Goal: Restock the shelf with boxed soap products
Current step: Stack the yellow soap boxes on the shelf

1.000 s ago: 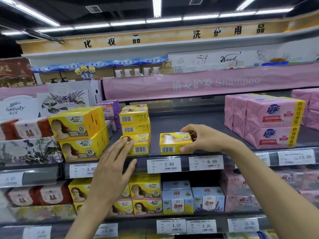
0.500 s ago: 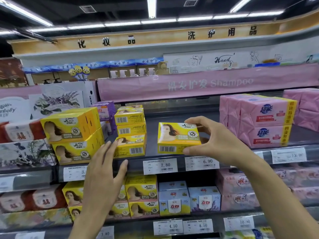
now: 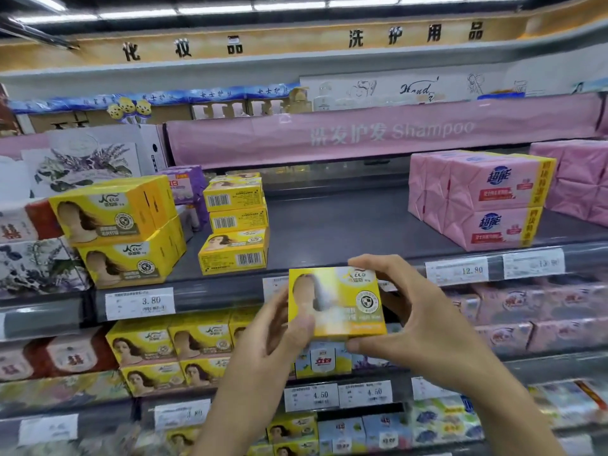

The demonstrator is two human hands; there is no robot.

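The yellow soap box (image 3: 335, 301) is no longer lying on the shelf (image 3: 329, 232). A second ago it was resting flat near the shelf's front edge under the right hand (image 3: 418, 327). Half a second ago it was tipping up off the board, and now it is hanging in the air in front of the price-label rail (image 3: 230, 291), below the level of the shelf's front edge. Its printed face is turning toward the person.

The left hand (image 3: 263, 343), which was reaching up with nothing in it, is now joining the hold. Its thumb is lying across the box's lower left corner and its fingers are sitting behind the left end, though blur is softening that contact.

The right hand is clamping the opposite end, with fingers curling over the top edge and the thumb pressing under the bottom edge. Both hands are therefore grasping the same box, which is sitting between them and touching each.

For the restocking, this looks like a withdrawal to reorient the box, not a finished placement. The bare middle of the shelf, between the stack of three yellow boxes (image 3: 235, 225) toward the left end and the pink soap packs (image 3: 490, 199) toward the right end, is still waiting for it.
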